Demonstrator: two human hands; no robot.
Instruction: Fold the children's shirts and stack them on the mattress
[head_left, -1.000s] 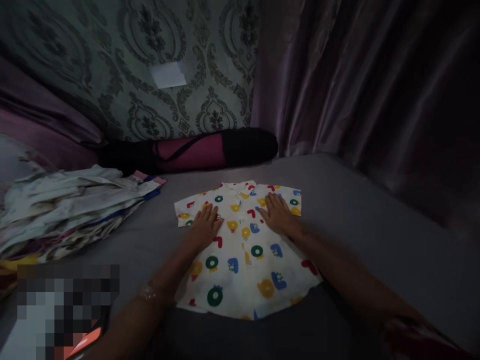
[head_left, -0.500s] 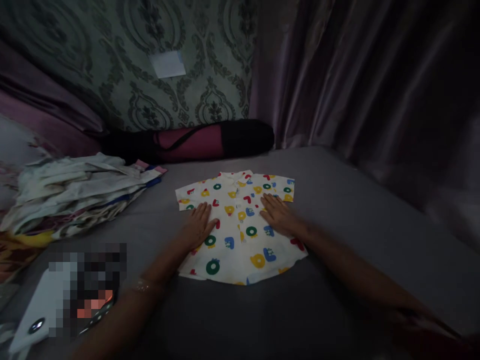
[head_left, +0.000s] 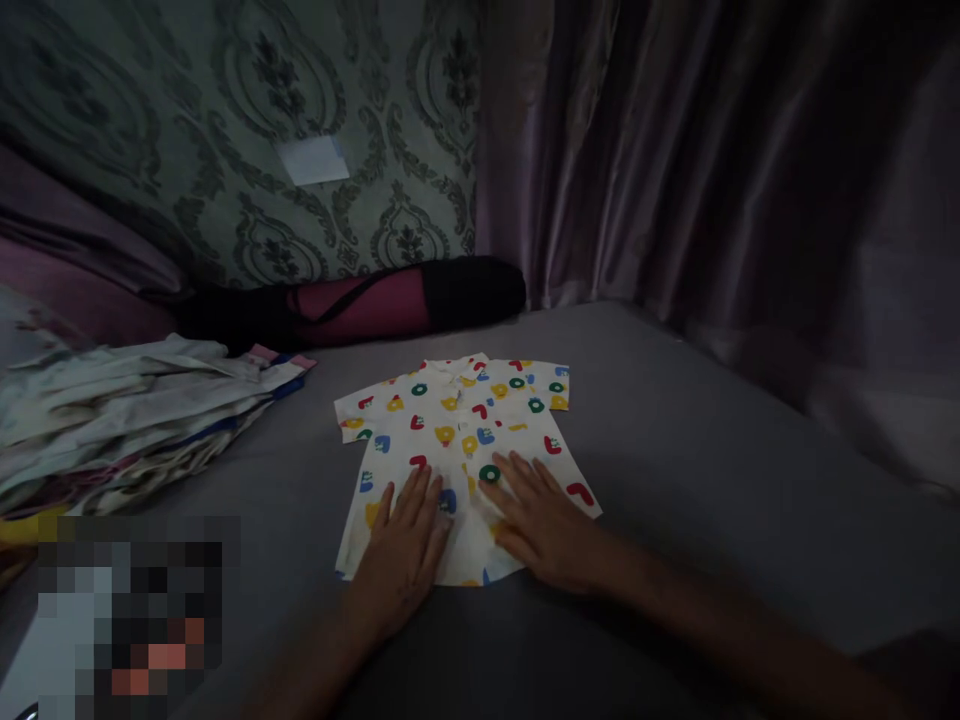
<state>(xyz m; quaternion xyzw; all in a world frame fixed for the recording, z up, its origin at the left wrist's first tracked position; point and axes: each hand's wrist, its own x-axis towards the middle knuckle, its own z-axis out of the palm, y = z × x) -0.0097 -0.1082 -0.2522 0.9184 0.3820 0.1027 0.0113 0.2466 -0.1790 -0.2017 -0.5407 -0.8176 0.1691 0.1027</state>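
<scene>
A small white short-sleeved shirt (head_left: 466, 425) with red, blue, yellow and green prints lies spread out, collar away from me. My left hand (head_left: 405, 535) rests flat on the lower left of its front, fingers stretched out. On the lower right part lies my right hand (head_left: 536, 520), palm down with the fingers apart. Neither hand grips the cloth. The shirt's hem is partly hidden under both hands.
Grey sheeting (head_left: 675, 450) covers the bed beneath the shirt. To the left is a pile of clothes (head_left: 150, 410), with a blurred-out patch in front of it. A black and maroon long bag (head_left: 367, 305) lies along the patterned wall. Curtains (head_left: 637, 150) hang at the right.
Both hands have slid down the shirt toward its hem and closer together. The shirt still lies spread flat. The view has shifted slightly.
</scene>
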